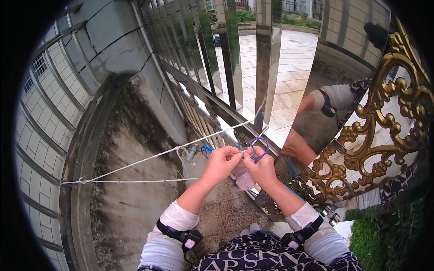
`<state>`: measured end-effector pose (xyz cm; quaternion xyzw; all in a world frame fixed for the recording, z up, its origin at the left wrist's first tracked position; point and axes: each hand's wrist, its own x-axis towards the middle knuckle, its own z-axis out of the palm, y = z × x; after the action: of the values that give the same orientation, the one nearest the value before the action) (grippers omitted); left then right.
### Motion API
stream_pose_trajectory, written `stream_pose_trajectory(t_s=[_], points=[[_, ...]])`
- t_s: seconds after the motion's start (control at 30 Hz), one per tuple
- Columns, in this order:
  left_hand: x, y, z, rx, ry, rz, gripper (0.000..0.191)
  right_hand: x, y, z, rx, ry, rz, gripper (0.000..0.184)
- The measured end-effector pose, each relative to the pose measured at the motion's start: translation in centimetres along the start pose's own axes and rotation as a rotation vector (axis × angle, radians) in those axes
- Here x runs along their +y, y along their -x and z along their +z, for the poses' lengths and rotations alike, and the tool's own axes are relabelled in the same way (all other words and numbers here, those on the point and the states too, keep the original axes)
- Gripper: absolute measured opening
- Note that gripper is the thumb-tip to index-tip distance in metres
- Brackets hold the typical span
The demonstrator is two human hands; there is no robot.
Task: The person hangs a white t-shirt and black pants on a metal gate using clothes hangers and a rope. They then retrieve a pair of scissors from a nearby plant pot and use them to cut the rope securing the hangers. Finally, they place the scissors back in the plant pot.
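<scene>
My left hand [220, 163] and my right hand [263, 166] meet in front of me, fingertips almost touching. Between them hangs a small piece of pink fuzzy knitting [244, 180], its top edge pinched in both hands. A purple cord [268, 148] loops up around my right fingers. Thin blue rods, probably knitting needles [207, 148], show beside my left hand. The stitches at the fingertips are too small to make out.
White rope [135, 163] runs from the metal railing [51, 96] at left to the stainless-steel fence [264, 67]. A clear plastic bag [187, 162] hangs from it. Gold scrollwork [366, 135] and a mirror-like panel [334, 78] stand at right. Below lies a tiled floor [227, 213].
</scene>
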<state>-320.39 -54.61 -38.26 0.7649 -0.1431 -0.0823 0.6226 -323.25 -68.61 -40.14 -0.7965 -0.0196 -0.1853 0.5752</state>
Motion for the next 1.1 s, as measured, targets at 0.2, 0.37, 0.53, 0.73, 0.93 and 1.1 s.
stream_pose_trajectory(t_s=[0.2,0.37,0.53,0.73,0.93,1.1], points=[[-0.8,0.0,0.3,0.025,-0.065,0.098,0.013,0.6,-0.1,0.1,-0.040,-0.165,0.075,0.017],[-0.4,0.3,0.3,-0.018,0.049,0.084,0.013,1.2,-0.3,-0.3,-0.107,-0.380,0.152,0.013],[0.0,0.3,0.5,0.018,-0.060,0.098,0.012,0.4,-0.4,-0.7,-0.037,-0.032,-0.085,0.014],[0.0,0.5,0.2,-0.017,0.057,0.109,0.013,-0.4,-0.2,-0.6,-0.033,-0.124,-0.063,0.015],[0.3,-0.2,-1.2,-0.188,0.216,0.014,0.014,0.4,-0.8,0.0,-0.082,-0.413,0.211,0.013],[1.4,-0.3,-1.4,-0.117,0.092,0.052,0.013,0.1,-0.9,-0.6,-0.125,-0.277,0.097,0.009]])
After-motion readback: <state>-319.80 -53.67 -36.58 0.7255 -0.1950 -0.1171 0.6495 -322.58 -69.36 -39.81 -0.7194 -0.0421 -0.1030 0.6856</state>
